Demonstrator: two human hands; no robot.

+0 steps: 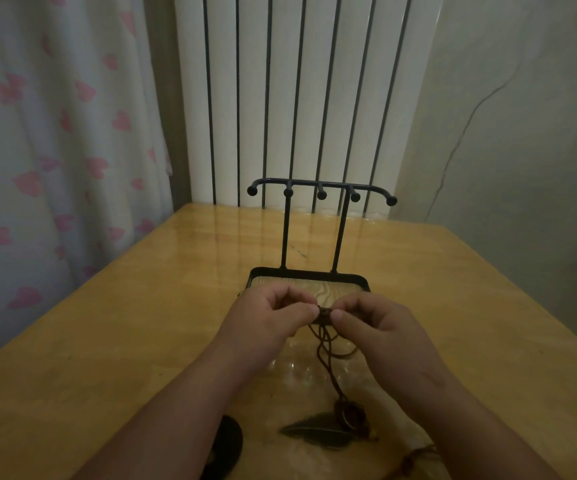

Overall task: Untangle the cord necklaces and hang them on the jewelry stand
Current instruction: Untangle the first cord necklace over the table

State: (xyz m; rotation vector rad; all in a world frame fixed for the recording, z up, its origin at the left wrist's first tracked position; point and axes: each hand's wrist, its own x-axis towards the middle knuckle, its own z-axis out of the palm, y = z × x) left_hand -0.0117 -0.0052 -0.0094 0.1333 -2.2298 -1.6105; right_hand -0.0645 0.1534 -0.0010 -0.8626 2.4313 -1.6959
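- Cord necklaces: dark brown strands, bunched in a knot, trailing toward the table's near edge, where a feather pendant and a round pendant lie.
- Left hand and right hand: close together, each pinching the knot, just before the jewelry stand.
- Risk: pulling outward would likely tighten the knot; dragged pendants could snag.

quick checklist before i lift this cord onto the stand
1. Left hand and right hand pinch the cord: ok.
2. Knot between the fingers undone: not ok, strands bunched.
3. Pegs free: ok, nothing hangs there.
4. Stand upright: ok.
5. Round pendant clear of feather pendant: cannot tell, they overlap.
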